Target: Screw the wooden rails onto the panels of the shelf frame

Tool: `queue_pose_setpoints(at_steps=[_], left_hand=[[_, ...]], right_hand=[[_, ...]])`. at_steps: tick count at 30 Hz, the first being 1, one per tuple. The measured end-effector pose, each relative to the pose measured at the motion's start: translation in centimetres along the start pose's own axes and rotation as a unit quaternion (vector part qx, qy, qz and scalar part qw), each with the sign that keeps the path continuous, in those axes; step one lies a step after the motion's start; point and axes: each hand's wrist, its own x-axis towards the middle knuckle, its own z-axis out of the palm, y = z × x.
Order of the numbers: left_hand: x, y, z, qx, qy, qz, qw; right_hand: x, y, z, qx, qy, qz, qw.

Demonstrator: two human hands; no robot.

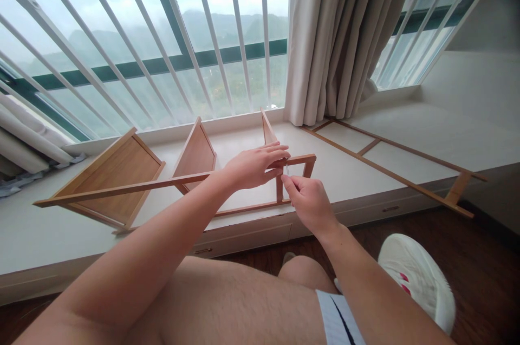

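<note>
A wooden shelf unit [146,188] lies on its side on the white ledge, its slatless panels standing up between the rails. My left hand [258,165] is laid over the upper rail near a joint, fingers stretched along it and thumb underneath, gripping the wood. Just right of it, my right hand [309,196] is closed, pinching a thin metal tool [287,168] that points up at the rail joint. The tool's exact kind cannot be made out, since the fingers cover most of it.
A separate ladder-like wooden frame [368,147] lies on the ledge [337,182] at right. Behind stand a barred window [227,41] and a beige curtain [325,36]. Below are drawer fronts, my bare legs and a white shoe [418,280] over the dark floor.
</note>
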Motion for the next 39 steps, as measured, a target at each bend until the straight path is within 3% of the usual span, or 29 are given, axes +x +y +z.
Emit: queue_pose_setpoints(at_steps=[9,12,15,17,20,23,25,27,30,32,39], left_hand=[[0.0,-0.1,0.1,-0.004,0.002,0.002,1.0],[0.0,-0.2,0.1,-0.006,0.003,0.0,1.0],[0.0,-0.2,0.1,-0.009,0.002,-0.001,1.0],[0.0,-0.2,0.1,-0.009,0.004,-0.003,1.0],[0.0,-0.1,0.1,-0.006,0.007,-0.006,1.0],[0.1,-0.1,0.2,-0.004,0.009,-0.005,1.0],[0.1,0.0,0.1,-0.004,0.007,-0.008,1.0],[0.1,0.1,0.1,-0.006,0.005,-0.01,1.0],[0.2,0.1,0.1,-0.008,0.006,-0.01,1.0],[0.1,0.1,0.1,-0.008,0.006,-0.008,1.0],[0.1,-0.1,0.3,-0.003,0.009,-0.008,1.0]], right_hand=[[0.5,-0.5,-0.7,-0.118,0.021,-0.018,0.993],[0.6,-0.4,-0.6,-0.058,0.024,-0.003,0.998],[0.4,-0.3,0.0,0.127,-0.001,0.056,0.99],[0.1,-0.6,0.5,0.308,-0.029,0.124,0.943],[-0.3,-1.3,1.1,0.547,-0.06,0.21,0.808],[-0.5,-1.9,1.3,0.676,-0.071,0.268,0.683],[-0.6,-2.1,1.3,0.713,-0.073,0.289,0.635],[-0.6,-2.2,1.2,0.729,-0.076,0.283,0.618],[-0.9,-2.4,1.0,0.728,-0.089,0.252,0.632],[-1.1,-2.5,0.9,0.707,-0.095,0.225,0.664],[-1.9,-1.9,0.9,0.452,-0.04,0.111,0.884]])
